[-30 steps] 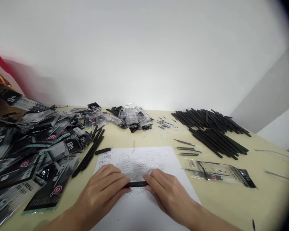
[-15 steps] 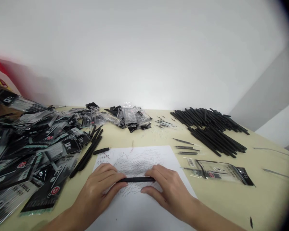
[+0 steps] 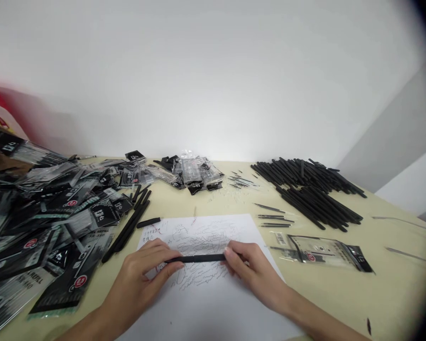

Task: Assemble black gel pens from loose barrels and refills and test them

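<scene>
A: What have the hands got?

B: The left hand (image 3: 137,279) and the right hand (image 3: 255,277) are both clamped on a slim black plastic pen barrel (image 3: 195,258), one at each end, fingers closed around it.

A: Where is it?

B: Level at six o'clock, over a white scribbled paper sheet (image 3: 206,308) on a pale yellow table (image 3: 394,289). Touching the sheet? I can't tell.

A: And nearby?

B: Black-and-clear plastic refill packets (image 3: 46,222) heaped at ten o'clock, loose matte black pen barrels (image 3: 312,189) at two.
</scene>
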`<state>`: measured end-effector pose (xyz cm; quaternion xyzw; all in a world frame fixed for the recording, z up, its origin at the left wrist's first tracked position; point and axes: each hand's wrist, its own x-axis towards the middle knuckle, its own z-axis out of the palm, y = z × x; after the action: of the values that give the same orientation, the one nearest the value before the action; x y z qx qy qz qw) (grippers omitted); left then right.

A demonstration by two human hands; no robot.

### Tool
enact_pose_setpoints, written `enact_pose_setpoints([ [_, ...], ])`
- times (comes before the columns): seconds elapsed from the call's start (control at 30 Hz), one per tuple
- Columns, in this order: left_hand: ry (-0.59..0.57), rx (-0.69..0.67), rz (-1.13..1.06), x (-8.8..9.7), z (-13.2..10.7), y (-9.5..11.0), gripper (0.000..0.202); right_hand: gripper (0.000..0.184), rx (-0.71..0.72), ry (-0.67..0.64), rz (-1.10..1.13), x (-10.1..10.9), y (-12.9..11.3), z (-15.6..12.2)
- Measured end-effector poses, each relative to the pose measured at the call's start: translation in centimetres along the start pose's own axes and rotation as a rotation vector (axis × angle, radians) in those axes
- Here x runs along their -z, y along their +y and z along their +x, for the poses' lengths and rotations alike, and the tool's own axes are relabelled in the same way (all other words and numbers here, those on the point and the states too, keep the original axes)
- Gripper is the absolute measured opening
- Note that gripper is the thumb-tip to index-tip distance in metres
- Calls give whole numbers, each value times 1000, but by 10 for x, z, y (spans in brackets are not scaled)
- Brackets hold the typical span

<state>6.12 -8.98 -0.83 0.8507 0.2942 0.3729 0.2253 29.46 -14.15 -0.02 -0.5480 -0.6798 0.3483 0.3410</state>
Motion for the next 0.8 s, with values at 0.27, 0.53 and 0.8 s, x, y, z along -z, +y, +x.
enact_pose_setpoints([
  [0.27, 4, 57, 15, 0, 1, -1, 10, 18, -13, 47, 119, 0, 7, 1],
  [0.53, 6, 79, 25, 2, 1, -2, 10, 39, -86, -29, 222, 1, 6, 3],
  [0.8, 12, 90, 31, 3, 1, -1, 11, 34, -122, -29, 276, 4, 7, 5],
])
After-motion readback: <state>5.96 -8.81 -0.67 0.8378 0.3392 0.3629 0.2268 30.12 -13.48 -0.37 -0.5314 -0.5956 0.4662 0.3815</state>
